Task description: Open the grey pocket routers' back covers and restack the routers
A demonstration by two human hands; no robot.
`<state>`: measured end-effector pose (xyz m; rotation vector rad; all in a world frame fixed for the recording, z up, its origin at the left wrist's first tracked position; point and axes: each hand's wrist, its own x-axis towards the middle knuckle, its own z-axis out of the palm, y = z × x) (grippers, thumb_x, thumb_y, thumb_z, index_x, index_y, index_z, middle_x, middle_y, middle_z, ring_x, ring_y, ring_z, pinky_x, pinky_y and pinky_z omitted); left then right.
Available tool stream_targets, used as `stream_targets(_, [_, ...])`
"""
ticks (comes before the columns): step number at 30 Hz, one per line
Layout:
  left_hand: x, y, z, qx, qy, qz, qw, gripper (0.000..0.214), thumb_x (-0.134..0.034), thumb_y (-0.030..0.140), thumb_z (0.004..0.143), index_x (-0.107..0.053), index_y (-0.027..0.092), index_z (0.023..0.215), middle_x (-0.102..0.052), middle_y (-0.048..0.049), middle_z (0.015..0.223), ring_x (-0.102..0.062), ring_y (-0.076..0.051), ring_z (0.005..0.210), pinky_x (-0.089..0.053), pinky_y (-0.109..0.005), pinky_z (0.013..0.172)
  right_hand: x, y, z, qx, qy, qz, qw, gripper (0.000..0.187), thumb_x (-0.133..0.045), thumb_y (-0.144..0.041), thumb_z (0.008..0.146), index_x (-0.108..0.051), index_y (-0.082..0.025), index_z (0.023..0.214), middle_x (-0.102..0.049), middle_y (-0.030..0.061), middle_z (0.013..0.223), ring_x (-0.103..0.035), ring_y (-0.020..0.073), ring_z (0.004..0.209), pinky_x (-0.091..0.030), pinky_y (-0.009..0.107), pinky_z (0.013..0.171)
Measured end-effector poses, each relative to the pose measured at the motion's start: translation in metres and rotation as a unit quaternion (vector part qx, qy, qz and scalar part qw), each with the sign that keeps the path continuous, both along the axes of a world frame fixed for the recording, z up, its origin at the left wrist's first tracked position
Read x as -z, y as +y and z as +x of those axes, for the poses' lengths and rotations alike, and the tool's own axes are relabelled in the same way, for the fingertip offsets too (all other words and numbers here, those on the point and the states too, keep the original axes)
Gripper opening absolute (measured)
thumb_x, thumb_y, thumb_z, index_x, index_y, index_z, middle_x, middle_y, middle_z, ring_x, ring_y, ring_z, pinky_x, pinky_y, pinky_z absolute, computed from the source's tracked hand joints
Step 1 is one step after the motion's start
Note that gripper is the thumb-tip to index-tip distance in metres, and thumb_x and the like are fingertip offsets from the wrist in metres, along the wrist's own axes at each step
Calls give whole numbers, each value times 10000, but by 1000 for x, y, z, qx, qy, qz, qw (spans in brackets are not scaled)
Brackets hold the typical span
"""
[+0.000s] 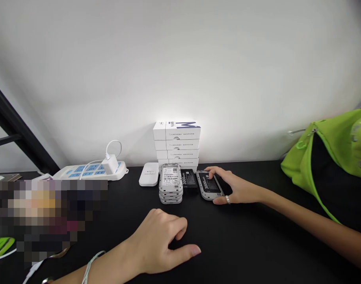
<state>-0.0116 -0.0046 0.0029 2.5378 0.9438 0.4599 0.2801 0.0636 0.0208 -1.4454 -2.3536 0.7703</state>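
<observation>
Desk workspace, power strip.

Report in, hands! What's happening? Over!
Right fingers around open-backed device, 3000mAh battery inside. Left fingers loosely curled, nothing held. Close alongside: second battery, then device stack.

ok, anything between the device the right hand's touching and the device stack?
Yes: black 3000mAh battery, directly between the device at the right hand and the device stack.
</observation>
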Motion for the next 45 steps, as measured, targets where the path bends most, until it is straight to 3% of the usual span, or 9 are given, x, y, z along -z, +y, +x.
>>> stream_targets(4, [1,-1,1,-7,8,-8,1000,401,-617,470,835,-403,185,653,-409,70,509,-352,-89,444,-194,-239,493,-5,-7,-6,-8,5,91,996,593,-727,-563,715,-446,-276,1151,-247,106,1547,-210,370,1414,-176,588,1115])
stream_targets(8, [-1,0,2,-10,15,-6,1000,398,-610,455,850,-400,184,648,-396,73,503,-344,-88,447,-198,-241,496,-20,-18,-37,37,85,194,976,223,-551,-456,887,-492,-247,936,-613,72,1074,-573,235,985,-450,385,846])
stream_targets(11, [-2,1,3,-10,21,4,1000,392,-573,433,881,-390,183,640,-399,69,507,-338,-90,450,-196,-247,499,-28,-17,-67,46,127,127,983,248,-550,-421,877,-441,-241,744,-516,-39,647,-491,140,567,-387,279,545])
stream_targets(16, [-1,0,3,-13,22,13,1000,382,-547,414,901,-401,180,635,-417,63,510,-361,-94,454,-192,-251,503,-26,5,-100,61,157,68,983,341,-596,-376,822,-304,-254,693,-417,-97,495,-482,126,487,-341,254,492])
stream_targets(23, [1,-1,1,-16,4,15,1000,377,-561,398,892,-411,179,626,-416,68,492,-361,-85,441,-216,-237,495,-21,16,-103,23,153,7,988,265,-563,-177,743,-312,-261,763,-557,-87,485,-564,146,505,-386,244,480])
stream_targets(31, [6,0,-2,-26,-127,63,989,430,-578,401,870,-382,173,562,-326,75,435,-329,-64,397,-239,-213,454,-21,-51,-69,26,144,46,988,262,-541,-152,752,-304,-258,718,-404,-100,573,-397,101,508,-333,225,462])
stream_targets(36, [5,-2,2,-25,-115,67,991,551,-769,544,670,-379,173,552,-324,90,419,-291,-51,382,-199,-213,440,-4,-81,-63,43,57,28,997,290,-513,-137,752,-261,-254,669,-364,-88,567,-369,103,508,-298,233,451])
stream_targets(41, [3,-3,5,-28,-56,39,997,616,-820,585,572,-364,172,534,-335,94,416,-292,-49,379,-200,-206,440,8,-84,-64,40,10,7,999,248,-523,-171,767,-300,-251,692,-414,-73,594,-400,111,524,-326,239,471])
stream_targets(45, [2,-2,5,-29,-46,37,998,591,-799,560,623,-363,171,538,-342,92,421,-306,-50,385,-202,-204,444,-10,-65,-61,20,-3,48,999,251,-526,-356,862,-343,-250,726,-446,-56,614,-406,128,529,-339,262,482])
